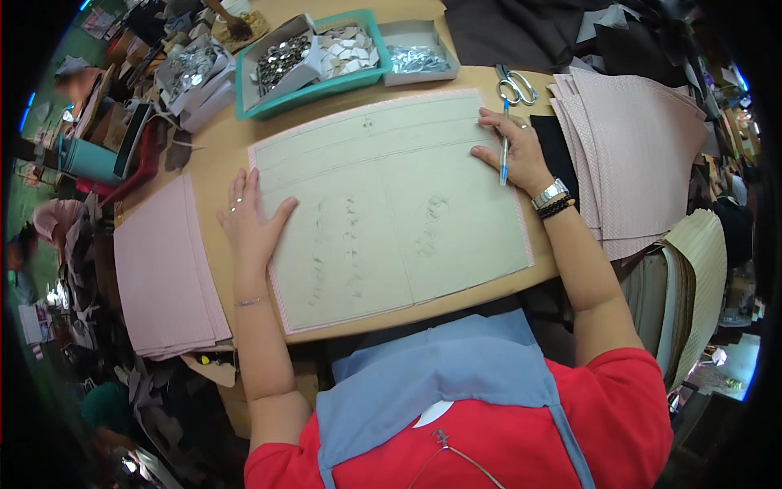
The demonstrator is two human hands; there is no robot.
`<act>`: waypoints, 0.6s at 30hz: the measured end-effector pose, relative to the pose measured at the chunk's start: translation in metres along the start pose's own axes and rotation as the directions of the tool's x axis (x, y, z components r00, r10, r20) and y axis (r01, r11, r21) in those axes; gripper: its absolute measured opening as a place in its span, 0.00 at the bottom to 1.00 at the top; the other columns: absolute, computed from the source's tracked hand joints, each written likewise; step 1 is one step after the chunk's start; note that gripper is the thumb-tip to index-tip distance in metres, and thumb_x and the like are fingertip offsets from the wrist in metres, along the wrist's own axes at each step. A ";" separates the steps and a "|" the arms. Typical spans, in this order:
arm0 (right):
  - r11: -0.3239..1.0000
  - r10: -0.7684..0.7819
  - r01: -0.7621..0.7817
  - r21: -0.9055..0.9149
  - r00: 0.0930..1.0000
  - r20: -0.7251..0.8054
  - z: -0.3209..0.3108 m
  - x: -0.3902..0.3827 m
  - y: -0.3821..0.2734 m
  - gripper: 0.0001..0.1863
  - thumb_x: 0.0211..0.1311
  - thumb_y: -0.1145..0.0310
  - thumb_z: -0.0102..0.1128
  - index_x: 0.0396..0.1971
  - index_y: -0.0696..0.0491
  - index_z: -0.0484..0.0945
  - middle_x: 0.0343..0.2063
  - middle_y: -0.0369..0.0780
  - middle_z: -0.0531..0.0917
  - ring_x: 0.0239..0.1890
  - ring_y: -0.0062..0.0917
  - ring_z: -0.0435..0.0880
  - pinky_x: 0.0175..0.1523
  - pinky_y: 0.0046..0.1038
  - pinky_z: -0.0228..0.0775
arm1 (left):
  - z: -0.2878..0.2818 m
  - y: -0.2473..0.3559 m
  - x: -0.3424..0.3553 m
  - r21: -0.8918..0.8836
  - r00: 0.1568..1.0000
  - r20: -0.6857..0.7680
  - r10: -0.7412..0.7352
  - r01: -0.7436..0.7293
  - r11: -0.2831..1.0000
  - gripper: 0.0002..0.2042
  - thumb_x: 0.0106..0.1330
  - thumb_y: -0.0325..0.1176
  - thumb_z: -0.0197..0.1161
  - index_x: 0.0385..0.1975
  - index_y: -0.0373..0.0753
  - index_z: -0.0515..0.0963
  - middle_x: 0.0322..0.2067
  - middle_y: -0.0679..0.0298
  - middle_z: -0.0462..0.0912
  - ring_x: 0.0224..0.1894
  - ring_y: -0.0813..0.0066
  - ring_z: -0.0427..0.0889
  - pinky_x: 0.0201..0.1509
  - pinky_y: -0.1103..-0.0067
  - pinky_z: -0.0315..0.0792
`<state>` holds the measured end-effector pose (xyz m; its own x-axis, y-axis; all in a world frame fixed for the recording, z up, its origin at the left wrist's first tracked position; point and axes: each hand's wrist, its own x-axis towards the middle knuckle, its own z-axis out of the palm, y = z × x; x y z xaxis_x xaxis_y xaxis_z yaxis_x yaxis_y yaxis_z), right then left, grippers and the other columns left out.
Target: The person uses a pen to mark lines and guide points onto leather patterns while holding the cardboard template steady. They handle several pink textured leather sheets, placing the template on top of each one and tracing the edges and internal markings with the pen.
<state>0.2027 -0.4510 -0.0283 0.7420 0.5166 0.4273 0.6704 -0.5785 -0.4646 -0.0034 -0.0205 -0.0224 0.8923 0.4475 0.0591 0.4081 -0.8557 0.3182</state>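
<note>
A pale grey-green cardboard pattern (366,220) with pencil lines and handwriting lies flat on a pink textured sheet (278,306), whose edge shows as a narrow rim round it. At the pattern's left edge my left hand (251,220) rests with fingers spread, thumb on the board, holding nothing. My right hand (521,155) touches the upper right edge, thumb and forefinger apart. Between its fingers a blue-and-clear pen (504,151) is held, tip pointing away from me. Scissors (518,86) with metal handles lie just beyond that hand.
Pink sheets are stacked at the left (167,269) and at the right (631,155). Along the table's far side stand a teal tray (309,100) with metal fittings and white pieces, and a white box (423,77) of small shiny parts. Dark material (517,33) lies at the far right.
</note>
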 end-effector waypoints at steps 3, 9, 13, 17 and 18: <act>0.991 0.115 -0.121 0.063 0.990 0.082 -0.003 0.001 -0.008 0.27 0.49 0.55 0.81 0.47 0.51 0.83 0.59 0.39 0.84 0.50 0.32 0.84 0.60 0.34 0.73 | 0.003 -0.003 -0.001 0.006 1.000 -0.004 0.007 -0.007 1.000 0.46 0.58 0.63 0.70 0.74 0.46 0.65 0.77 0.58 0.59 0.80 0.60 0.52 0.77 0.38 0.38; 0.991 0.128 -0.130 0.014 0.986 0.107 -0.005 -0.001 -0.007 0.29 0.52 0.50 0.78 0.51 0.49 0.82 0.63 0.37 0.82 0.58 0.34 0.79 0.67 0.39 0.63 | 0.003 -0.001 -0.001 0.005 1.000 0.003 0.008 -0.008 1.000 0.45 0.59 0.61 0.69 0.74 0.47 0.64 0.77 0.57 0.59 0.80 0.60 0.52 0.76 0.38 0.37; 0.989 0.141 -0.134 -0.063 0.981 0.130 -0.007 0.000 -0.012 0.29 0.55 0.48 0.76 0.54 0.47 0.81 0.65 0.35 0.80 0.63 0.35 0.76 0.70 0.42 0.58 | 0.004 -0.002 -0.001 -0.007 1.000 0.003 0.011 -0.011 1.000 0.45 0.59 0.61 0.69 0.75 0.47 0.64 0.77 0.57 0.59 0.80 0.59 0.51 0.76 0.37 0.37; 0.983 0.155 -0.141 -0.115 0.980 0.126 -0.006 0.001 -0.011 0.30 0.56 0.47 0.75 0.55 0.46 0.80 0.65 0.35 0.79 0.63 0.36 0.76 0.70 0.43 0.57 | 0.005 -0.002 0.000 0.021 1.000 0.007 0.007 -0.007 1.000 0.45 0.60 0.62 0.68 0.75 0.47 0.63 0.77 0.57 0.59 0.80 0.58 0.51 0.76 0.36 0.37; 0.983 0.156 -0.142 -0.119 0.979 0.127 -0.006 0.000 -0.009 0.30 0.57 0.46 0.74 0.55 0.46 0.80 0.65 0.35 0.79 0.63 0.37 0.76 0.70 0.43 0.57 | 0.006 -0.001 0.000 0.029 1.000 0.009 0.004 -0.004 1.000 0.45 0.60 0.63 0.68 0.75 0.47 0.62 0.77 0.57 0.59 0.80 0.58 0.51 0.76 0.36 0.37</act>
<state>0.1968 -0.4491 -0.0197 0.8325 0.4959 0.2469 0.5530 -0.7166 -0.4252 -0.0027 -0.0211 -0.0286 0.8957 0.4416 0.0519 0.4096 -0.8648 0.2905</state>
